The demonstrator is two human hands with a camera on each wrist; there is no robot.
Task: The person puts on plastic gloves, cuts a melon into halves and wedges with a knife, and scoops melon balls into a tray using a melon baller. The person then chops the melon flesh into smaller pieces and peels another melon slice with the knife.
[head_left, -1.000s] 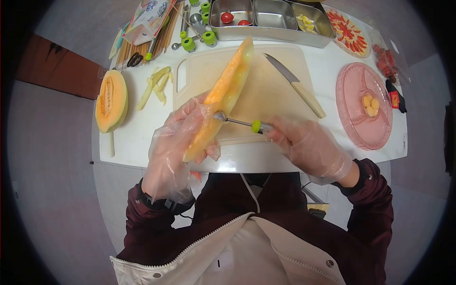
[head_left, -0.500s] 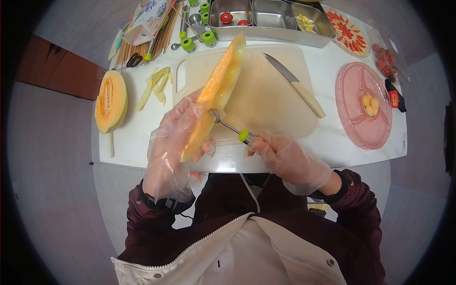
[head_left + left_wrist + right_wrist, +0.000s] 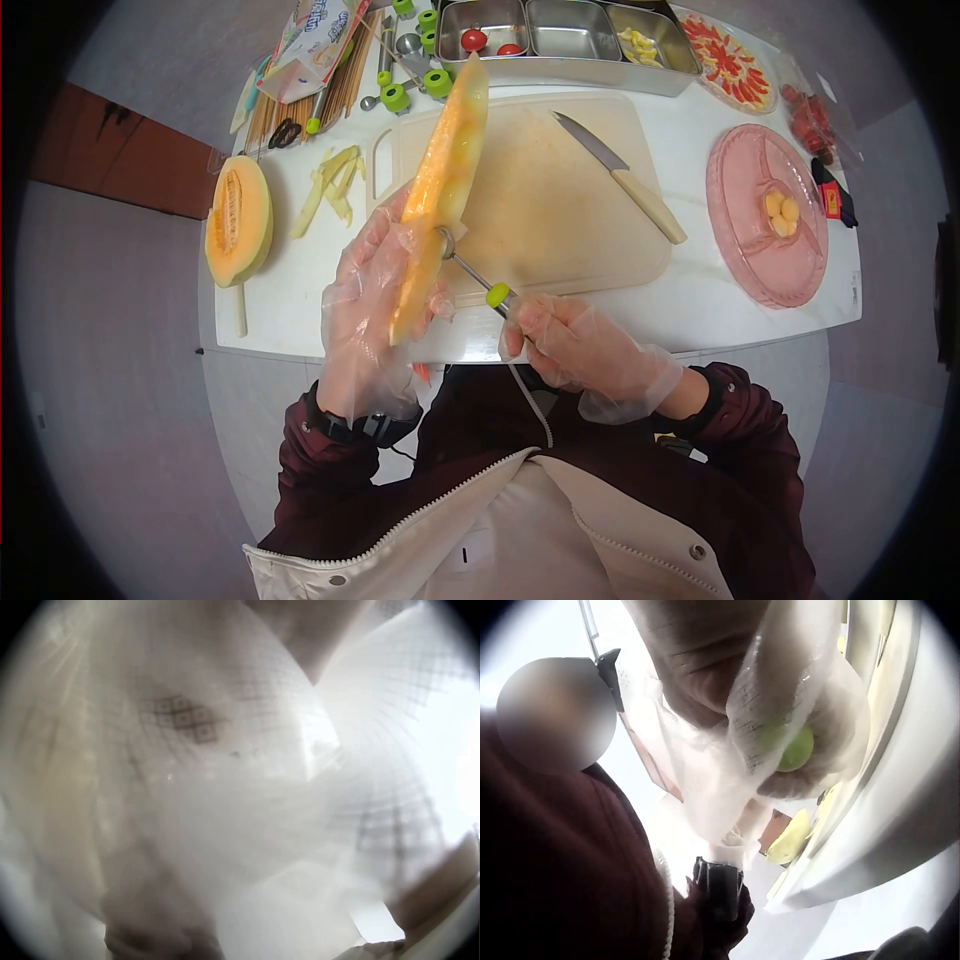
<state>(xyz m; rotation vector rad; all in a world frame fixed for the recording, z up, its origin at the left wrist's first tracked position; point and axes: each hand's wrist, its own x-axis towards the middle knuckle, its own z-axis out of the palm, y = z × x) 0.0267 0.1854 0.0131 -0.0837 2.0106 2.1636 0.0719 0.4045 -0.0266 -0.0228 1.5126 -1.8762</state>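
Observation:
Gloved in clear plastic, my left hand [image 3: 362, 315] grips a long orange melon wedge [image 3: 440, 165], which stands nearly upright over the left of the cutting board [image 3: 560, 220]. Scooped hollows show along its right side. My right hand [image 3: 600, 358], also gloved, holds a melon baller [image 3: 497, 295] by its steel and green handle, and the scoop meets the wedge's flesh around mid-length. In the right wrist view a green handle end [image 3: 799, 750] shows through the glove. Blurred plastic glove [image 3: 225, 810] fills most of the left wrist view, hiding the wedge.
A knife [image 3: 620, 175] lies on the board's right. Half a melon [image 3: 257, 220] and peel strips [image 3: 325, 190] are at the left. A pink divided tray [image 3: 725, 225] holds several melon balls [image 3: 780, 213]. Steel containers [image 3: 600, 75] and green-ended tools [image 3: 395, 98] stand at the back.
My right hand has moved left and toward my body, swinging the baller's handle down while its scoop stays at the wedge. The wedge has shifted left and tilted more upright.

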